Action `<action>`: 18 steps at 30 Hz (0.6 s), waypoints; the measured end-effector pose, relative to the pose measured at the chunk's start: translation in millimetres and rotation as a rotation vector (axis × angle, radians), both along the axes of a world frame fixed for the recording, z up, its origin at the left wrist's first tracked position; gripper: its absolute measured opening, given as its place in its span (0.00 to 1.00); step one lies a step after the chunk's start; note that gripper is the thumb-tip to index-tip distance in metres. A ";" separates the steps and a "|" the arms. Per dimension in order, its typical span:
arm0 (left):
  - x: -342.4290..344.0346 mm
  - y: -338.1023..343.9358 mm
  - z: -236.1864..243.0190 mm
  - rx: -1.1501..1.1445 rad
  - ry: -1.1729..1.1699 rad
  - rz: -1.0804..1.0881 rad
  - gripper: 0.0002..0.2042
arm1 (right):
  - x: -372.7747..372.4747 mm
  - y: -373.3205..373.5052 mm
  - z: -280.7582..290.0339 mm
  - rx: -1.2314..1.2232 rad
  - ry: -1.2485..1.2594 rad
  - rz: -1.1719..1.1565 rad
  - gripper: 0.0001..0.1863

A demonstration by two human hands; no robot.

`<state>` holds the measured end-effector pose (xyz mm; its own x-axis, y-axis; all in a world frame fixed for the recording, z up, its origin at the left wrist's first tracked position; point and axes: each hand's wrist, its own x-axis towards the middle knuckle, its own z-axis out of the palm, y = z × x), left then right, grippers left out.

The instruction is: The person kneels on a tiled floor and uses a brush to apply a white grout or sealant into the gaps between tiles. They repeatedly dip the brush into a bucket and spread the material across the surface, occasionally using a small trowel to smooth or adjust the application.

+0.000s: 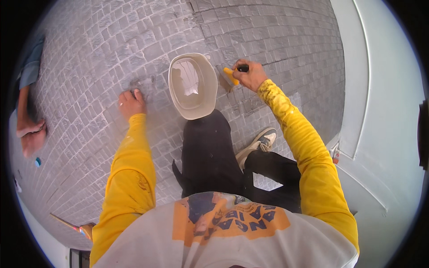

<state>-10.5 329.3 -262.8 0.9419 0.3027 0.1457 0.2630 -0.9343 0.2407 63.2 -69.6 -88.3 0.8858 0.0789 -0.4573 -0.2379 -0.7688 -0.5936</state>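
Observation:
A cream oval tub (192,85) with pale, reflective liquid inside sits upper middle, just beyond my black-trousered knee. Right of it, my right hand (250,76) grips a small yellow-and-black hand tool (229,75), its dull lower end over the grey paving (286,44). Left of the tub, my left hand (132,103) is down at the paving with curled fingers, beside a dark, smudged patch (144,84); what is under its fingertips is unclear.
Another person's bare feet (32,131) and rolled trouser leg are at far left, near a blue cap (38,161). A pole (62,222) lies lower left. A pale wall (384,89) with a thin pipe (366,111) runs along the right. My sneaker (261,143) is below the tool.

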 end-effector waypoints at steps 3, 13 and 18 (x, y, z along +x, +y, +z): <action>-0.7 -0.1 0.8 0.016 -0.015 -0.014 0.19 | 116.5 34.4 -32.1 0.028 -0.322 -0.100 0.15; 0.7 -3.1 4.7 -0.026 -0.048 -0.017 0.17 | -27.7 -9.5 1.0 0.006 -0.154 0.006 0.14; 0.4 -2.0 3.8 -0.025 -0.051 -0.029 0.17 | -40.7 -30.8 4.8 0.248 -0.061 -0.422 0.13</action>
